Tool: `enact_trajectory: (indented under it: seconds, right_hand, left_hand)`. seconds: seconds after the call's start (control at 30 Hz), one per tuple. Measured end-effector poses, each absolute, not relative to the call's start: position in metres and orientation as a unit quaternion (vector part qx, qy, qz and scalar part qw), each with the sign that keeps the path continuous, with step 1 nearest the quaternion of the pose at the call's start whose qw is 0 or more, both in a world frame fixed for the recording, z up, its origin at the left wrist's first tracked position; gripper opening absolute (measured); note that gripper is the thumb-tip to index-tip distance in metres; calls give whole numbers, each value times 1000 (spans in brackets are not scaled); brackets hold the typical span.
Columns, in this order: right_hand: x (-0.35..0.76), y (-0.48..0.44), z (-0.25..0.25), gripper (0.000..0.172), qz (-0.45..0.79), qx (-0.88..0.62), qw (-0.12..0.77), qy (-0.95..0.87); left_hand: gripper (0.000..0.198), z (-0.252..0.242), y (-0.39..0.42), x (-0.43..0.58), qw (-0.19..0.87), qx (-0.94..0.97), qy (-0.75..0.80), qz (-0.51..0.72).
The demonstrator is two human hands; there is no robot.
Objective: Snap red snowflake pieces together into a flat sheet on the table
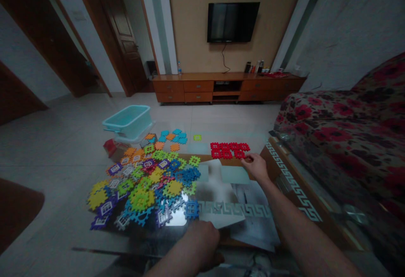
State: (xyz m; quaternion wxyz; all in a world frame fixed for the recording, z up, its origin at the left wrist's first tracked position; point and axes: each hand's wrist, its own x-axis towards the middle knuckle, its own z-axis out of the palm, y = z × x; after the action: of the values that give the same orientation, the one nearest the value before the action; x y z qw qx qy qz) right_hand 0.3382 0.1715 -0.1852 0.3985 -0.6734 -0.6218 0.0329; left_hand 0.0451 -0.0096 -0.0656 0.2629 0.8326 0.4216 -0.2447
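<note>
A heap of colourful interlocking plastic tiles [142, 184] lies on a glass table [240, 209], in yellow, green, blue, purple and orange. Farther back, several red tiles [229, 150] are joined into a flat strip. My right hand [255, 165] reaches out to the strip's near right corner, fingers curled and pinching at a red tile. My left hand [202, 239] rests near the table's front edge beside a blue tile [191, 209], curled into a loose fist; what it holds, if anything, is hidden.
A light blue plastic tub [128, 120] stands at the table's far left beside a red box [114, 148]. A floral sofa [344, 133] fills the right. A wooden TV cabinet [228, 86] and wall television [232, 21] stand beyond the tiled floor.
</note>
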Motion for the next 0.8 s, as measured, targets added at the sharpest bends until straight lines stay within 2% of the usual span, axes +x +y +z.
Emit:
enact_trajectory:
  seconds: [0.8]
  right_hand:
    - [337, 168, -190, 26, 10, -676, 381, -631]
  left_hand:
    - [47, -68, -10, 44, 265, 834, 424, -233]
